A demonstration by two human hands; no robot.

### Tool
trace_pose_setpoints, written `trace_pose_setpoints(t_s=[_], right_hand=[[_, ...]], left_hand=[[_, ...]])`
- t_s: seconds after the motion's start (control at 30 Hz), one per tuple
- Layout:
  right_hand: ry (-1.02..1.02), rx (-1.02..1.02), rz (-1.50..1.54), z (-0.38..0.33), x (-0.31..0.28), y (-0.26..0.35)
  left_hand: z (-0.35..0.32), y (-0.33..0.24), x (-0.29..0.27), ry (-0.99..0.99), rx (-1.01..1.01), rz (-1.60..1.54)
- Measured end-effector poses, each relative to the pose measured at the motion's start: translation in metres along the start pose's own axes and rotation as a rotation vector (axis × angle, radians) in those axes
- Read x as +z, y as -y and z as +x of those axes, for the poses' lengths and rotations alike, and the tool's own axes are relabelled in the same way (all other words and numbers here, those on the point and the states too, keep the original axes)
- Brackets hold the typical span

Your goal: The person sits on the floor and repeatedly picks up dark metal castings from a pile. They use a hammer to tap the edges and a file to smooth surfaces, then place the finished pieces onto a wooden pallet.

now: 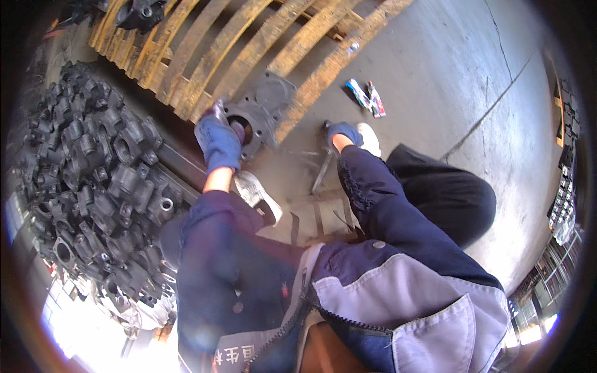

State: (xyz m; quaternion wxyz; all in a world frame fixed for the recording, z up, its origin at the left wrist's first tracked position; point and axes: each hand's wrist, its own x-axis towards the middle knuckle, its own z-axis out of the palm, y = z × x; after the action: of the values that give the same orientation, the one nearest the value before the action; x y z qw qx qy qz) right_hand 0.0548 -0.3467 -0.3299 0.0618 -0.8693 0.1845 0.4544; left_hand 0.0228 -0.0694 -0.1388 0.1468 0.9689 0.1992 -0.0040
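My left hand [219, 138], in a blue glove, is closed on the edge of a dark grey metal casting [268, 93]. The casting has a flat flange with bolt holes and a wide round bore facing me. It rests tilted at the near edge of a wooden pallet [214, 53]. My right hand [346, 133], also gloved in blue, is closed to the right of the casting and apart from it. A small dark end sticks out past its fingers; what it belongs to is hidden. Just below this hand, a thin metal bar [322, 173] slants toward the floor.
A big heap of dark metal castings [106, 168] fills the left side. Another casting [138, 13] sits on the pallet's far left. Two small coloured packets [367, 98] lie on the grey floor [448, 68]. Stacked parts [564, 186] line the far right. My shoes flank the work.
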Motion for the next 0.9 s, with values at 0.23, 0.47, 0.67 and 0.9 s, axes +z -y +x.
trace_pose_setpoints(t_s=[0.23,0.47,0.67,0.9], right_hand=[[-0.035,-0.314,-0.167,0.012,0.025,0.009],[-0.065,-0.393,-0.173,-0.014,-0.004,0.023],[0.127,-0.057,1.362,-0.038,-0.031,0.012],[0.079,-0.309,1.192,-0.088,-0.116,0.002]], left_hand=[[0.0,-0.013,-0.018,0.07,-0.088,-0.042],[0.001,-0.012,-0.022,0.085,-0.099,-0.001],[0.001,-0.018,-0.031,0.081,-0.134,-0.086],[0.001,-0.018,-0.03,0.058,-0.075,-0.05]])
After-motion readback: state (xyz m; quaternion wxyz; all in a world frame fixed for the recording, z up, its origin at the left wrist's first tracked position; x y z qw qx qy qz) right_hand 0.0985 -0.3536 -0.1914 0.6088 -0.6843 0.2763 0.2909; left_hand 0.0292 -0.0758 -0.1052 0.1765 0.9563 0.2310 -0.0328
